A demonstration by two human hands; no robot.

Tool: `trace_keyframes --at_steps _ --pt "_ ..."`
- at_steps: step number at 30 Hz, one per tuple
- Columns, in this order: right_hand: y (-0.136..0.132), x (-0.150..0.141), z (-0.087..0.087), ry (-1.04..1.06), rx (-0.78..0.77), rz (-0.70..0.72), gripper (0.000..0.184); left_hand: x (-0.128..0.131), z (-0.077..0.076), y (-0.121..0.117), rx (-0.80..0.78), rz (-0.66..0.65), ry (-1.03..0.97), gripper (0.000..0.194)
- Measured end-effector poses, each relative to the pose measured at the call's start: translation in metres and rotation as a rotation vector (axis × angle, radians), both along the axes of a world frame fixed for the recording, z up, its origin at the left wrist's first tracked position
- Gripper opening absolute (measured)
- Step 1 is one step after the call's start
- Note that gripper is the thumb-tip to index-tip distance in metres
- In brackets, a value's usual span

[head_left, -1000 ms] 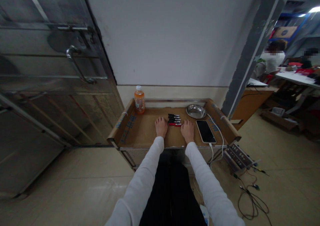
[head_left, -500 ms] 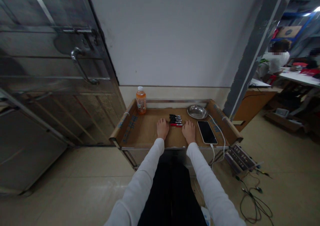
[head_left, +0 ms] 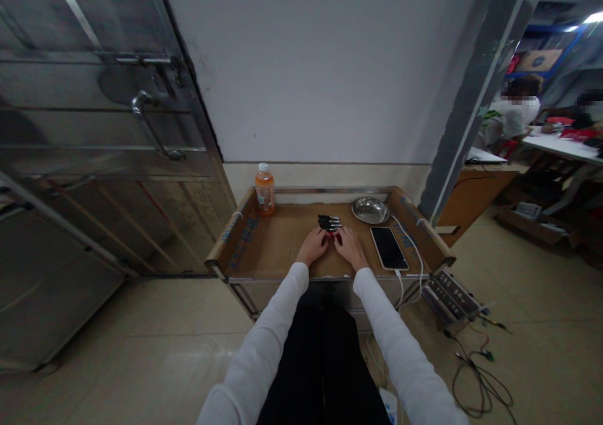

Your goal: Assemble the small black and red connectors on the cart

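Observation:
A short row of black markers (head_left: 328, 221) lies near the middle of a cardboard-lined cart tray (head_left: 264, 249). Just in front of them, a red marker (head_left: 334, 237) shows only as a small red spot between my fingertips. My left hand (head_left: 313, 247) and my right hand (head_left: 348, 247) have come together over it, fingers curled and pinching at its two ends. Both arms wear white sleeves.
An orange drink bottle (head_left: 264, 190) stands at the tray's back left. A steel dish (head_left: 370, 210) and a charging phone (head_left: 389, 248) lie to the right. A power strip (head_left: 450, 296) and cables are on the floor. A metal door (head_left: 94, 136) stands left. People sit at a far-right table.
Both hands lay flat and apart on either side of the markers. They have now turned inward and met over the red marker, fingers curled onto it.

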State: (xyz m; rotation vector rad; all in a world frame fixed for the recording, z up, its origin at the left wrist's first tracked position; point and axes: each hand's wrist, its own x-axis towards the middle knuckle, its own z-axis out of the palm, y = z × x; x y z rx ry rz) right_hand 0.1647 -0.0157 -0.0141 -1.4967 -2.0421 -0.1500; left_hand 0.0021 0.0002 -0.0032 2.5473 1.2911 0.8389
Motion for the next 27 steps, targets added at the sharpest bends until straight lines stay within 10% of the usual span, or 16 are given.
trace_keyframes --at_steps 27 --pt "-0.0066 -0.0043 0.0049 0.127 0.015 0.069 0.028 -0.0004 0.0038 -0.0031 0.029 -0.018 -0.3 0.015"
